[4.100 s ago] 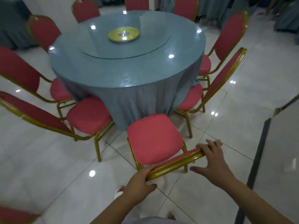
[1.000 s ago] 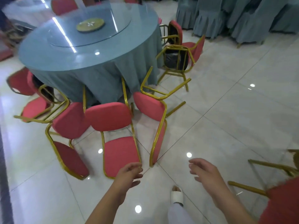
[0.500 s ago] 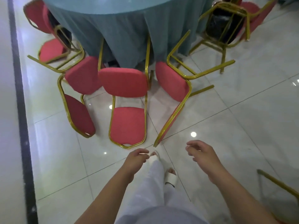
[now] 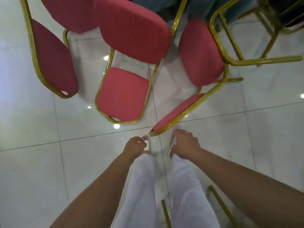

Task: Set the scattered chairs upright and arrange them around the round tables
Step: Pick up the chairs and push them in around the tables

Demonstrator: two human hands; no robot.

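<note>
three red chairs with gold frames lie tipped over on the white tiled floor (image 4: 32, 129), below a teal cloth (image 4: 195, 5) that hangs at the top edge. the middle chair (image 4: 122, 94) lies on its back, backrest flat on the tiles and seat raised toward the cloth. the left chair (image 4: 52, 55) lies on its side just beside it. the right chair (image 4: 200, 53) is on its side too, its backrest edge slanting down to a corner near the person's feet. a fourth chair (image 4: 284, 12) shows at the top right; i cannot tell whether its frame touches the right chair's.

the left hand (image 4: 135, 145) hangs over a white slipper (image 4: 148, 140), fingers loosely curled and holding nothing. the right hand (image 4: 185, 145) hovers just right of that backrest corner, apart from it, fingers loosely curled and empty. white trousers (image 4: 143, 186) fill the bottom middle, with two gold bars (image 4: 220, 204) beside them.
</note>
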